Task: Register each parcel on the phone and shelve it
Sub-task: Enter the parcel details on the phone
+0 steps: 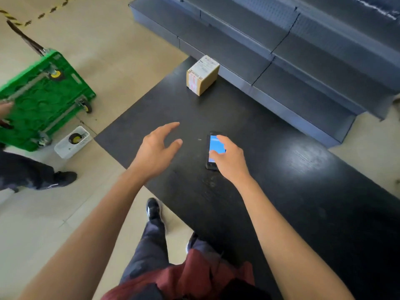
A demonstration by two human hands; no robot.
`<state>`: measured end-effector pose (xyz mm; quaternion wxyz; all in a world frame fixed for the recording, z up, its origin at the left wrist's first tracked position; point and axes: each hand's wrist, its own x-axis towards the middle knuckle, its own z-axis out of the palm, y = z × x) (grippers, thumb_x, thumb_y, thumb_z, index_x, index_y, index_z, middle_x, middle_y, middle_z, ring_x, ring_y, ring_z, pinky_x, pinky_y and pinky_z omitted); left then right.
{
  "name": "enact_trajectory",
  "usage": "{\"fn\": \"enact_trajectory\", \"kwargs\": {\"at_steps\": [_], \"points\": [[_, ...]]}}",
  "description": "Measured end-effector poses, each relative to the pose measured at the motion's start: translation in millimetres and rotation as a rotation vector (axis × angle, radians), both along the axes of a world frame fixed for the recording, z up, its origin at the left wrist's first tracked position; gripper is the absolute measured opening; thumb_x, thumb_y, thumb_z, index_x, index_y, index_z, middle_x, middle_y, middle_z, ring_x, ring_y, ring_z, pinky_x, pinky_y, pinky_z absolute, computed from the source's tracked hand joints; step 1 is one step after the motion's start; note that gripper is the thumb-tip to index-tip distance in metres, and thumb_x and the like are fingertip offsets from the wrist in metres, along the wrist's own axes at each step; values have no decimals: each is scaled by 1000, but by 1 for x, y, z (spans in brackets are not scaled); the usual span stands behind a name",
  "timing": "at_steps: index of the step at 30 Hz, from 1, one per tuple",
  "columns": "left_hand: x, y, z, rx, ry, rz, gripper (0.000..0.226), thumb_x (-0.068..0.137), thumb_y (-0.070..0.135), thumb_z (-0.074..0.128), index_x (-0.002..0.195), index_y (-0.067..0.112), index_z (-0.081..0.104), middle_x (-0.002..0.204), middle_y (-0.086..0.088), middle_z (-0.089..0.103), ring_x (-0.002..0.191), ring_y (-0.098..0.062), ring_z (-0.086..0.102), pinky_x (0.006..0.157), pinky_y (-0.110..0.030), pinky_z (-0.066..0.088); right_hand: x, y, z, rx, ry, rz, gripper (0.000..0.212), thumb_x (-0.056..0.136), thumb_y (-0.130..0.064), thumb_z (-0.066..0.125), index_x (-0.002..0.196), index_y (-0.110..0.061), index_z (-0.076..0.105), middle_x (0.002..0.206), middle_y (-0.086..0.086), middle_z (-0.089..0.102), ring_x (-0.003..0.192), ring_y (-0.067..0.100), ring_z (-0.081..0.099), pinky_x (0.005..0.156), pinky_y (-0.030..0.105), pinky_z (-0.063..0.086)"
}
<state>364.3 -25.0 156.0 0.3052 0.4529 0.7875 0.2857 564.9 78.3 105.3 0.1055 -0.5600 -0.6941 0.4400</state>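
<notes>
Head view, one parcel (202,75), one phone (213,150), two hands.

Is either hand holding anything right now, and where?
Left hand: nothing, open above the table. Right hand is on the phone, fingers around its edges; lifted or not, unclear.

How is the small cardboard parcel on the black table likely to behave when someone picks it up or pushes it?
The parcel looks like a taped rigid carton, so probably stiff. It is small, so likely light. Resting flat on the glossy table, it would probably slide, not roll.
</notes>
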Motion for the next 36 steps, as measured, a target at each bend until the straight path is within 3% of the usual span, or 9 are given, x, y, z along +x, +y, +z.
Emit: {"fn": "enact_trajectory", "kwargs": {"at_steps": [5,10,15,19,30,36], "points": [[-24,43,-24,-26,-70,-114,48,101,38,56,148,35,46,150,7,49,138,-15,46,114,-46,42,-6,14,-24,-9,-156,-132,55,91,-23,64,144,-20,51,141,5,57,131,26,48,104,42,43],[-56,72,-47,-63,-111,-212,48,100,36,59,147,32,49,149,9,52,136,-10,47,114,-41,41,-27,24,-56,-62,-358,-231,63,85,-33,71,143,-22,47,139,5,57,131,31,45,100,49,39],[-86,92,-65,-106,-137,-275,47,99,36,60,145,34,51,147,12,53,135,-8,48,115,-40,40,-55,31,-89,-221,-518,-282,97,83,-49,71,159,-19,19,155,10,35,140,36,36,106,57,38],[-103,103,-74,-139,-136,-311,46,99,35,60,144,34,51,145,10,55,134,-9,50,114,-41,41,-67,28,-107,-278,-572,-332,107,84,-46,73,162,-18,6,159,11,25,142,36,30,106,62,40],[-120,123,-85,-174,-146,-373,46,100,31,60,145,29,51,144,8,56,134,-12,49,114,-43,41,-73,34,-122,-227,-643,-391,112,79,-44,81,161,-24,8,148,11,28,133,33,33,100,59,41],[-124,127,-86,-182,-142,-386,47,101,32,59,147,30,49,145,7,55,136,-14,48,114,-46,42,-76,48,-116,-273,-568,-430,104,72,-40,81,153,-23,18,139,10,45,131,33,39,99,56,39]]}}
